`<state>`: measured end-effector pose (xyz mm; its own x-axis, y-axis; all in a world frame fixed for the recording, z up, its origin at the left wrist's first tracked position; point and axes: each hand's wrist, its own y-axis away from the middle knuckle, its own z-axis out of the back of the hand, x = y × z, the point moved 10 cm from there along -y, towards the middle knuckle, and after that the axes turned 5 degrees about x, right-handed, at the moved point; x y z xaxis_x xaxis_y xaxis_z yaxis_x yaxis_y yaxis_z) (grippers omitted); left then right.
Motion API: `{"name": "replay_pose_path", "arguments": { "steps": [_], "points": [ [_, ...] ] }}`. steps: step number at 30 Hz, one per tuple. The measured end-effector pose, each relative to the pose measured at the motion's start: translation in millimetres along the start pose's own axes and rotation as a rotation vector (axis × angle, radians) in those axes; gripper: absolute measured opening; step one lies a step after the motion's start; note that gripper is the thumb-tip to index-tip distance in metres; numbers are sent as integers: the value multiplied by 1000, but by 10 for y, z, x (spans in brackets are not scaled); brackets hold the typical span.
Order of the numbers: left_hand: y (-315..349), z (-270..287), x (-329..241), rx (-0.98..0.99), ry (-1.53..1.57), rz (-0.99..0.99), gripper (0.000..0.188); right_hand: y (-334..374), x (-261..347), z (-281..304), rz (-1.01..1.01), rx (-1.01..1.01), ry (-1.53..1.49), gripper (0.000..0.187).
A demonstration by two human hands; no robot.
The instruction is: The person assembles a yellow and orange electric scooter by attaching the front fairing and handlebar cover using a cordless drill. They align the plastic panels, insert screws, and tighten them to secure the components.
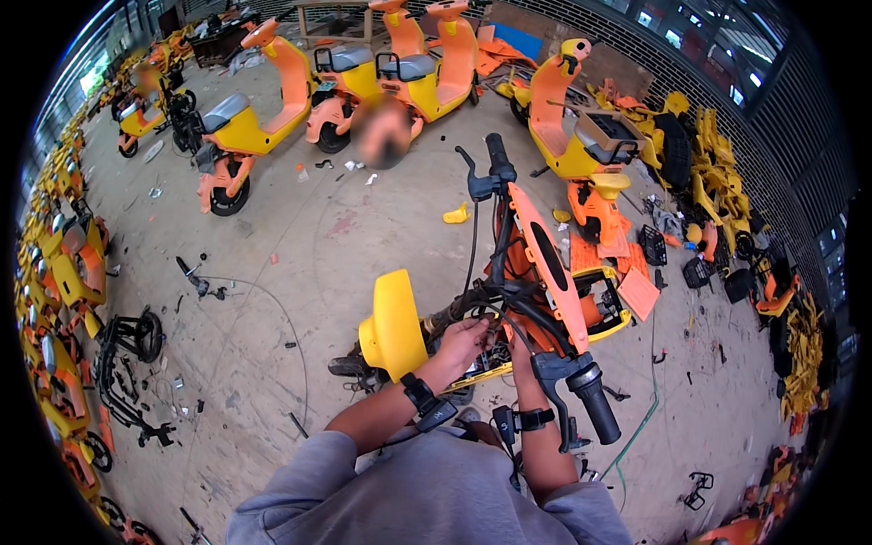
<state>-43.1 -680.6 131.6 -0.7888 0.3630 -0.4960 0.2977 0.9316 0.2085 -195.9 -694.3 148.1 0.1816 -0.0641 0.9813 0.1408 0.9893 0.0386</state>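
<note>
A partly stripped scooter stands right in front of me, its handlebar [500, 238] turned so that one black grip [499, 156] points away and the other grip [594, 405] comes toward my right forearm. My left hand [465, 343] reaches in under the handlebar at the steering column, its fingers pinched together among cables; what they hold is too small to make out. Close beside it is my right hand [520, 352], whose fingers are mostly hidden behind the handlebar and cables. A yellow curved cover [394, 325] sits left of my left hand. An orange panel [550, 265] stands along the handlebar.
Several orange and yellow scooters [238, 127] stand across the far floor. A bare black frame [125, 386] and a loose cable [289, 338] lie at left. Piled yellow panels [718, 173] line the right wall. Orange plates [639, 292] lie beyond the scooter. A blurred shape is at the back.
</note>
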Motion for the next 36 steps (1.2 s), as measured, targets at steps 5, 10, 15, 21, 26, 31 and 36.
{"name": "replay_pose_path", "arguments": {
  "steps": [5, 10, 15, 21, 26, 31, 36],
  "points": [
    [99, 37, -82, -153, -38, -77, 10, 14, 413, -41, 128, 29, 179, 32],
    [128, 48, -74, -117, 115, -51, 13, -29, 352, -28, 88, 54, 179, 31],
    [145, -208, -45, -121, 151, -44, 18, -122, -64, 5, -14, 63, -7, 27],
    [70, -225, -238, -161, -579, -229, 27, -168, -244, -65, -11, 76, -41, 23],
    [114, -437, -427, -163, -928, -422, 31, -59, 98, -242, -92, 129, -203, 27],
    [-54, -458, -520, -167, -875, -380, 37, 69, 493, -190, -84, 20, 15, 34],
    [47, -630, -553, -103, -962, -394, 32, 116, 779, 35, 275, -119, 36, 41]
  ]
}}
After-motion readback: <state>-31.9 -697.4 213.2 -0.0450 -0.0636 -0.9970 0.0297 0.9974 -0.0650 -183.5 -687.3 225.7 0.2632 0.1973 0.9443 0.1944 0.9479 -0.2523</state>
